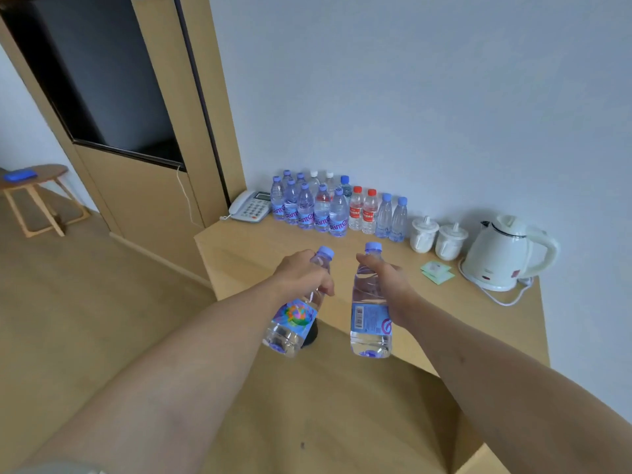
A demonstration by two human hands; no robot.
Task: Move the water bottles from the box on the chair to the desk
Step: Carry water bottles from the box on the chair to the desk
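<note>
Blue-labelled bottles are clasped one per grip, left hand [301, 273] and right hand [390, 285]; label writing unreadable.

Two bare forearms reach forward from the lower corners, side by side. The left hand [302, 273] curls around the upper part of a tilted bottle [294, 314]. The right hand [388, 285] grips a second, upright bottle [370, 309] near its shoulder.

I log: white kettle [502, 254], two lidded mugs [437, 236], green sachets [437, 271], telephone [249, 206] far left; stool [36, 196] beyond.
</note>
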